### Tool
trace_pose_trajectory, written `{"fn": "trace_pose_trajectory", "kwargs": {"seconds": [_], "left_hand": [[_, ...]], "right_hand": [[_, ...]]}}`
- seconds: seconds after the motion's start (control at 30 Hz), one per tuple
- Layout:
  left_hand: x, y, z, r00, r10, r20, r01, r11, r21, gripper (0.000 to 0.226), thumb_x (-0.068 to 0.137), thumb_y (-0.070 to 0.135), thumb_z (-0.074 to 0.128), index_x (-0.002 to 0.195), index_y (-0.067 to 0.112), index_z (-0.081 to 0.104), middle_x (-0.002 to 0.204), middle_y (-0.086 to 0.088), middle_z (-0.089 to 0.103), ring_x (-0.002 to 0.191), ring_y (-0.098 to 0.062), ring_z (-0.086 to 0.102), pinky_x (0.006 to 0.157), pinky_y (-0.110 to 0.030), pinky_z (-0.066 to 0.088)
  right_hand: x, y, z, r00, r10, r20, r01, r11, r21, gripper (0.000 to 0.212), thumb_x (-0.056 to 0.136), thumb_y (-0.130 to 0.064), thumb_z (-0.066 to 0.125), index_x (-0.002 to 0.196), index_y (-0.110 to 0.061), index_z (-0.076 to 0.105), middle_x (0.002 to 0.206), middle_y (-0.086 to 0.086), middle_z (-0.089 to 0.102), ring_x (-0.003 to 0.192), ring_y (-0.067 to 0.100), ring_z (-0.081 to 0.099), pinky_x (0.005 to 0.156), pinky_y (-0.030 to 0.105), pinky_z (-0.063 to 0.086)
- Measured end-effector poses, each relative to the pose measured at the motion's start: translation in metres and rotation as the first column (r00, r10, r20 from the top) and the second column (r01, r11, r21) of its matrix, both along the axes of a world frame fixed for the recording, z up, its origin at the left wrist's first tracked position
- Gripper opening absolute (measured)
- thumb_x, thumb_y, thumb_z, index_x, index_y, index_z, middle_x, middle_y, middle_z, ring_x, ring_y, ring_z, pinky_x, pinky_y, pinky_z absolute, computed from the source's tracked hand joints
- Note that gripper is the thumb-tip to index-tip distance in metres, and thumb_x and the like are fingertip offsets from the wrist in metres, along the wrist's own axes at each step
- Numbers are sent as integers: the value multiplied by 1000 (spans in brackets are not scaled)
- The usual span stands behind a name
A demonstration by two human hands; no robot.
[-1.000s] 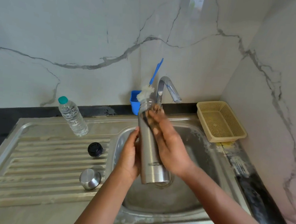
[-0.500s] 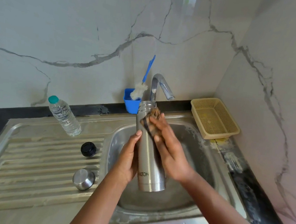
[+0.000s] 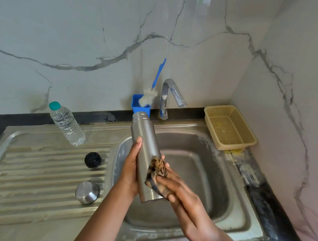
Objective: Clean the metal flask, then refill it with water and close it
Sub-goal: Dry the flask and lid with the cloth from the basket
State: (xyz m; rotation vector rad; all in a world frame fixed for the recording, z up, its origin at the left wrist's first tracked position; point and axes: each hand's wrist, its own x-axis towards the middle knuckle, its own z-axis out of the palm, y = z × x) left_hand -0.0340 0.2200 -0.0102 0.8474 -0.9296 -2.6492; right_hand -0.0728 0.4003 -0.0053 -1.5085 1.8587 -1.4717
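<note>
Flask [image 3: 145, 142], metal, uncapped, tilted, mouth away from the person, held over the sink [image 3: 198, 163]. No lettering legible on it in the head view. Left hand [image 3: 130, 168]: grip clasping the flask's lower body. Right hand [image 3: 183, 196]: grip pinching a brown scrubber [image 3: 158, 169] against the flask. Drainboard: black cap [image 3: 92, 159], steel lid [image 3: 87, 192], water bottle [image 3: 66, 124], label unreadable.

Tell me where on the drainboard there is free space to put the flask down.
On the drainboard, the left ribbed part is bare, left of the black cap and steel lid. The strip between both caps is narrow. The back right corner is crowded by the water bottle.
</note>
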Motion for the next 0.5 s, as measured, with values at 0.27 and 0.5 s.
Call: {"fn": "trace_pose_trajectory", "kwargs": {"seconds": [0.27, 0.5], "left_hand": [[2, 11, 0, 997, -76, 31, 79, 989, -126, 44, 83, 49, 59, 102, 13, 75, 92, -16, 72, 76, -25, 70, 68, -36, 58], [-8, 12, 9, 988, 108, -111, -116, 991, -60, 52, 89, 54, 47, 114, 13, 66, 100, -14, 73, 89, -24, 71, 83, -39, 55]], "right_hand": [[-61, -76, 26, 972, -236, 11, 235, 963, -135, 42, 99, 10, 39, 140, 4, 44, 151, 11, 40, 146, 10, 30, 121, 34, 24], [-55, -73, 22, 973, -174, 153, 184, 981, -55, 42, 102, 1, 40, 143, -7, 45, 145, 3, 49, 137, 15, 44, 115, 34, 33]]}}
